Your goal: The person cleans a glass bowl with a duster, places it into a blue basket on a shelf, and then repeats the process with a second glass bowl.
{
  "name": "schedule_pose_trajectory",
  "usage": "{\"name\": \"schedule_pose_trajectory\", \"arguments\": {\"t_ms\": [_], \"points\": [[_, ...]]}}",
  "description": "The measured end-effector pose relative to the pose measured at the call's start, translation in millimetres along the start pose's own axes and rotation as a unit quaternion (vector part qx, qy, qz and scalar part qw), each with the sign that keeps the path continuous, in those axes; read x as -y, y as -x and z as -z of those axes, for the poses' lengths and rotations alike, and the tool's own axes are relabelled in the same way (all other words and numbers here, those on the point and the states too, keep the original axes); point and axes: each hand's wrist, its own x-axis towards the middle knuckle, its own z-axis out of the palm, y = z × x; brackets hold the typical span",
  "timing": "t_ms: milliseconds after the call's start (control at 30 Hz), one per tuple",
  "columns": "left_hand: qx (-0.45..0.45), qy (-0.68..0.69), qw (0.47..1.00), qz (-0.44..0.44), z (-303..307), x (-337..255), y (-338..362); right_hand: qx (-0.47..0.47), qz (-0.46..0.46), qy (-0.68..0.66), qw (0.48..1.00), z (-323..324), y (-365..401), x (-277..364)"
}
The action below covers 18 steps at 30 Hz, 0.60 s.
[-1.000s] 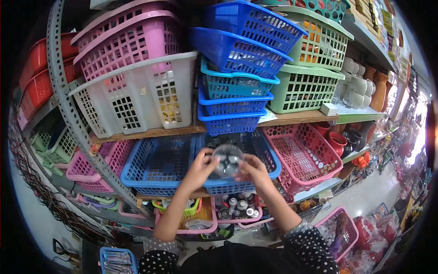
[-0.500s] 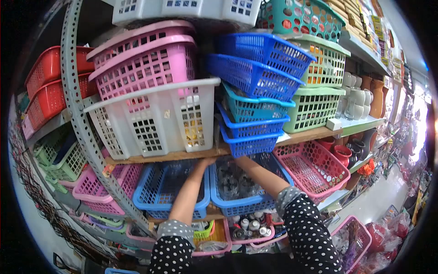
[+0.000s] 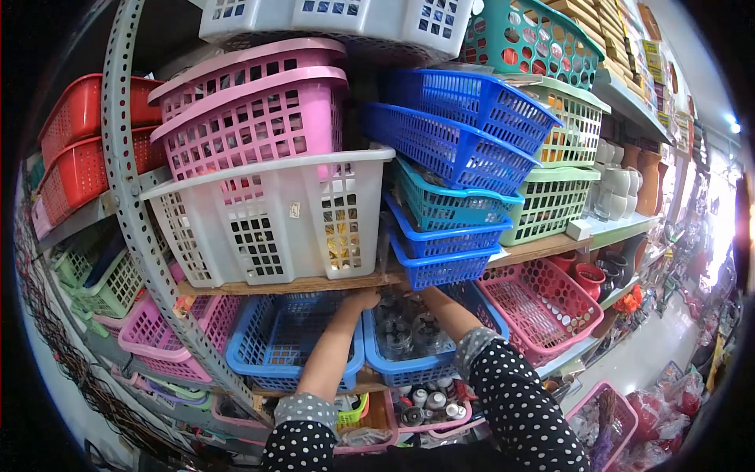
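Note:
Both arms reach beneath the wooden shelf edge, to the blue basket (image 3: 409,366) on the lower level. My left hand (image 3: 363,299) is at that basket's back left, near its rim. My right hand (image 3: 429,296) is over the back of the same basket, just under the shelf board. Several clear, round, see-through containers (image 3: 395,334) lie in the basket between and below my hands. The fingers of both hands are hidden by the shelf edge and shadow, so I cannot see what they touch.
Another blue basket (image 3: 275,354) stands on the left, a pink basket (image 3: 543,295) on the right. Above, the wooden shelf (image 3: 314,285) carries a white basket (image 3: 299,212) and stacked blue baskets (image 3: 464,141). A perforated metal post (image 3: 141,228) rises on the left.
The view has shifted slightly, so the upper shelf and its baskets sit lower in the picture. Both hands stay at the back of the blue basket; slightly more of the left shows.

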Motion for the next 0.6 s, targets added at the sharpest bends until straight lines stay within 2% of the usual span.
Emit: {"name": "schedule_pose_trajectory", "arguments": {"t_ms": [67,133,200,233,267,333,367,400,433,467,500,533,600], "points": [[-0.012,-0.051,0.997,0.054,16.6,-17.5,10.5,0.017,0.048,0.063,0.997,10.0,1.0,-7.7],[-0.024,-0.038,0.996,0.081,48.6,-45.6,29.7,0.035,0.094,0.123,0.987,-51.6,-161.2,38.1],[-0.035,-0.102,0.992,0.066,59.3,-52.3,35.2,0.054,0.137,0.182,0.972,-48.4,-140.2,28.8],[-0.024,-0.140,0.990,0.009,62.5,-52.7,36.2,0.064,0.158,0.211,0.962,-36.5,-123.8,17.3],[-0.021,-0.138,0.990,0.004,76.4,-69.3,45.7,0.074,0.179,0.241,0.951,-27.6,-111.0,8.4],[0.017,0.046,0.999,-0.010,119.8,-113.5,81.3,0.088,0.194,0.273,0.938,-7.7,-97.6,13.1],[-0.035,0.044,0.996,-0.075,114.2,-117.8,91.7,0.257,0.076,0.233,0.935,20.9,-95.6,43.2],[-0.006,0.032,0.998,-0.058,124.7,-137.9,108.4,0.413,-0.046,0.182,0.891,50.2,-94.6,73.9],[0.024,0.020,0.999,-0.042,139.6,-161.5,130.6,0.394,-0.060,0.159,0.903,77.1,-86.9,100.9],[-0.024,0.030,0.996,-0.076,142.9,-178.3,151.8,0.374,-0.075,0.136,0.914,101.2,-74.3,123.3],[-0.071,0.042,0.990,-0.110,140.2,-192.7,171.6,0.330,-0.048,0.111,0.936,119.7,-57.8,135.7],[-0.087,0.055,0.986,-0.134,135.0,-204.3,184.0,0.285,-0.021,0.087,0.954,136.8,-39.0,145.5],[-0.125,0.086,0.973,-0.172,121.2,-228.0,207.1,0.233,-0.022,0.036,0.972,167.8,-4.9,164.8]]}}
